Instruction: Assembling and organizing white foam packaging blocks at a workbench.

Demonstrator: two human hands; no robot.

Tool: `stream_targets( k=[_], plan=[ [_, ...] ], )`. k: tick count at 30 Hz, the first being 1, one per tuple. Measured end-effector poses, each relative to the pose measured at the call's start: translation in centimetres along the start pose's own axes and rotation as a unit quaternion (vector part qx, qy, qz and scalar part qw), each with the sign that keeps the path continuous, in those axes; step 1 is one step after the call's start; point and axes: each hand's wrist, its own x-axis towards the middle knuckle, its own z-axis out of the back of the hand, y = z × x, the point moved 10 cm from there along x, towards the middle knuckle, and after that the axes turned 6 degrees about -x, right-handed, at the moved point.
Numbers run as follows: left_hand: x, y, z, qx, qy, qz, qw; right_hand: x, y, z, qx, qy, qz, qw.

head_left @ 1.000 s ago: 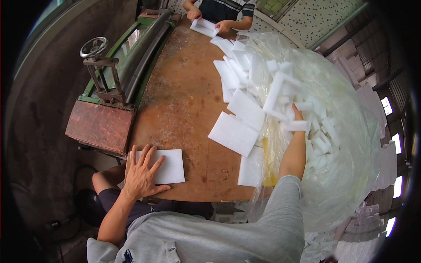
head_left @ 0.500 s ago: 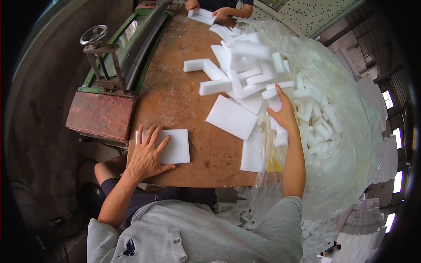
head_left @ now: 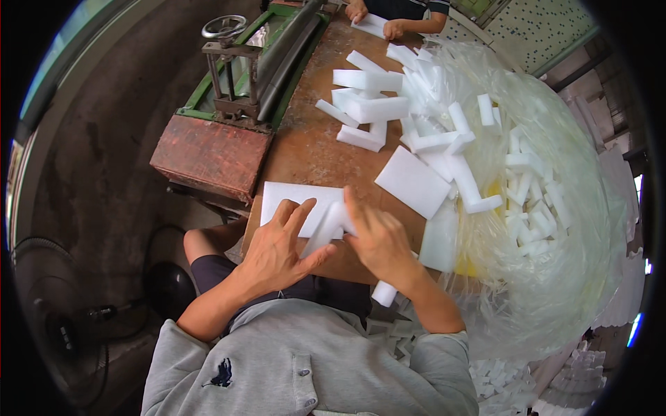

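Foam strip (head_left: 325, 229), white and bent, is in my right hand (head_left: 380, 239), with my thumb and fingers pinched on it. A white foam end (head_left: 384, 293) pokes out under my right wrist, but I can't tell if it is part of the same piece. My left hand (head_left: 274, 243) is loose, with its fingers spread, just beside the strip. It is over the low part of a flat foam sheet (head_left: 295, 194), which lies on the brown table (head_left: 312, 161) near my side. I can't tell if my left fingers touch it. To the right are a tilted foam sheet (head_left: 413, 182), a messy foam pile (head_left: 371, 104) and a big clear plastic bag (head_left: 555, 298) with more foam bits inside. A green and red roller machine (head_left: 211, 156) stands on the left. Across from me, another person's hands (head_left: 393, 29) hold a white foam piece (head_left: 370, 25).
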Motion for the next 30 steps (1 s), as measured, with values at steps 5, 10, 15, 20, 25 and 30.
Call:
stream_targets(
  k=[5,10,15,20,25,30],
  plan=[
    [-2.3,3.5,-0.1,0.092,-0.024,-0.001,0.996,2.4,2.3,-4.3,0.059,0.076,0.034,0.995],
    [-5.9,7.8,3.7,0.105,-0.116,0.080,0.984,4.5,-2.4,-2.6,0.314,-0.033,-0.045,0.948],
    [-8.8,10.2,11.0,0.135,-0.251,0.125,0.950,5.2,-3.0,-2.9,0.179,-0.033,-0.027,0.983],
    [-8.1,12.4,19.4,0.210,-0.327,0.140,0.911,2.5,0.2,-11.3,0.104,0.077,0.044,0.991],
    [-3.1,18.3,28.5,0.245,-0.344,0.125,0.898,6.5,0.4,-10.8,0.132,0.032,0.046,0.990],
    [3.2,23.8,34.9,0.255,-0.332,0.162,0.894,16.1,-2.6,-11.1,-0.043,-0.070,0.097,0.992]
  ],
)
